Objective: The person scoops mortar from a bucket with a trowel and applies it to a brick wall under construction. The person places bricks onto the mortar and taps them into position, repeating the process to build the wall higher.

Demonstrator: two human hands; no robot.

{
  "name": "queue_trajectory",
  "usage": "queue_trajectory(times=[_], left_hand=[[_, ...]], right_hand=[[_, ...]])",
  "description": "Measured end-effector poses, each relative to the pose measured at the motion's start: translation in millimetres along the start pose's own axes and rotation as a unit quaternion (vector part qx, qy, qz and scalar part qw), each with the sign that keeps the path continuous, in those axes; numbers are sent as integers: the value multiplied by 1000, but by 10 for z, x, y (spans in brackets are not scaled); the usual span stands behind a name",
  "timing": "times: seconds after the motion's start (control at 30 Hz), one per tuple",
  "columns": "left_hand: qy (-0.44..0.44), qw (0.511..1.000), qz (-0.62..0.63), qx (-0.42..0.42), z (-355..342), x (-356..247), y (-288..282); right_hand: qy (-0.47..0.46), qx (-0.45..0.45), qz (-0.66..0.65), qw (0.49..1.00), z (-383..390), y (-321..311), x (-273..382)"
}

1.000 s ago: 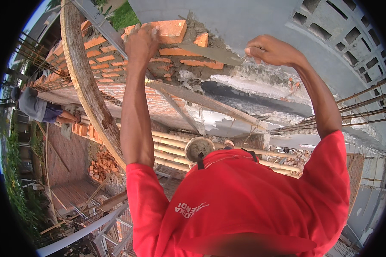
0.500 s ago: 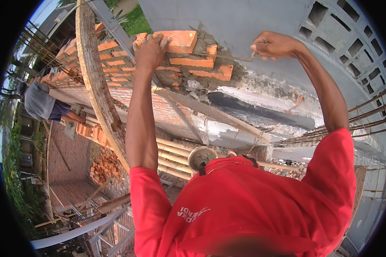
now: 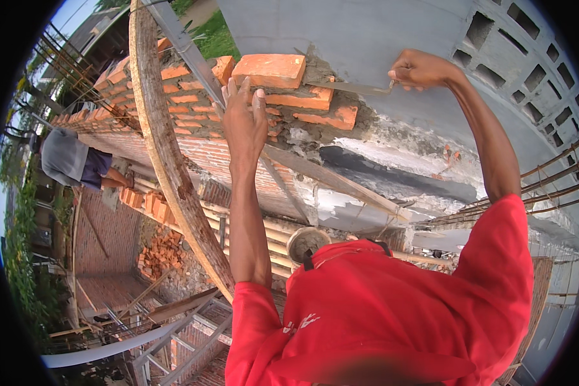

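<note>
My left hand (image 3: 243, 119) is open, fingers stretched upward just below a red brick (image 3: 269, 67) atop the unfinished brick wall (image 3: 315, 118); whether the fingertips touch the brick I cannot tell. My right hand (image 3: 413, 72) is closed on the handle of a trowel (image 3: 350, 87), whose thin metal blade reaches left along the mortar below that brick. Grey mortar (image 3: 328, 65) is smeared beside the brick, against the grey wall behind.
A curved timber (image 3: 154, 109) and a metal post (image 3: 186, 48) cross the left side. A worker in grey (image 3: 67, 157) bends at far left near bricks (image 3: 153, 204). Below are bamboo poles, a mortar bucket (image 3: 307, 244) and a ladder (image 3: 206, 334). Rebar (image 3: 547, 174) juts at right.
My left hand has slipped down off the top brick, its fingers straightening. The trowel stays in my right hand, its blade low beside the brick. The view has shifted, moving the scene rightward and down.
</note>
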State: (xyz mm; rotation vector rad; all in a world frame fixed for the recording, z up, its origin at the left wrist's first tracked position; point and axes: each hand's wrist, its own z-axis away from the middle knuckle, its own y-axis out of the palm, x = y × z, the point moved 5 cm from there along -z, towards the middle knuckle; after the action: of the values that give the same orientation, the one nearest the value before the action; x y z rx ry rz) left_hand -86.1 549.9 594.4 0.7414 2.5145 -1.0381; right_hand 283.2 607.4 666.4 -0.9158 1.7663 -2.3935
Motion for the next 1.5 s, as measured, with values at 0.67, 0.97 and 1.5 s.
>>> queue_trajectory(times=[0.67,0.97,1.5], left_hand=[[-391,888,195,145,3602,523,-243],[-327,907,179,196,3449,397,-250],[-305,900,208,230,3519,348,-207]], right_hand=[[0,-214,155,965,128,71,100],[1,-249,169,954,360,-263,395],[-103,-517,375,763,179,103,1006]])
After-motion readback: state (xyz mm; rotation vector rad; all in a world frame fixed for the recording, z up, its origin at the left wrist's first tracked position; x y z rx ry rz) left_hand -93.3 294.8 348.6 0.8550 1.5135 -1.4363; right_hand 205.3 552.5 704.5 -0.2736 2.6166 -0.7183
